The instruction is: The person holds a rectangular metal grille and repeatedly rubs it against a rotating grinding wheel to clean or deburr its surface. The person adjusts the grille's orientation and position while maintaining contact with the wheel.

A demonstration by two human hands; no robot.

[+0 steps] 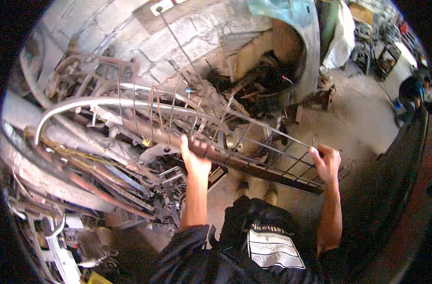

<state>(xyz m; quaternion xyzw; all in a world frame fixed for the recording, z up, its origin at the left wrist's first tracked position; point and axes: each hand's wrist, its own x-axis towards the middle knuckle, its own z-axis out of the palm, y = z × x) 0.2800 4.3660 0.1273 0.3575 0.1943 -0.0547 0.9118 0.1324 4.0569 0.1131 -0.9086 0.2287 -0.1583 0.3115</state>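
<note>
A long metal frame (261, 171) with a dark, rusty side rail and a grid of thin bars stretches across in front of me. My left hand (198, 156) is closed around its rail near the middle, thumb up. At the right end, my right hand (326, 164) grips the edge of the grid with its fingers curled over. The frame slants down toward the right, above the floor. Its left part reaches over a scrap pile, with thin upright rods (154, 109) sticking up there. A bent, shiny metal tube (102, 102) lies alongside that part; whether they touch, I cannot tell.
Metal scrap and pipes (83, 184) crowd the left side. Behind the frame stand a light-blue car fender (310, 52) and a block wall (107, 28). A white sack (340, 40) leans at the back right. Concrete floor (348, 109) shows at right, beside a dark panel (391, 175).
</note>
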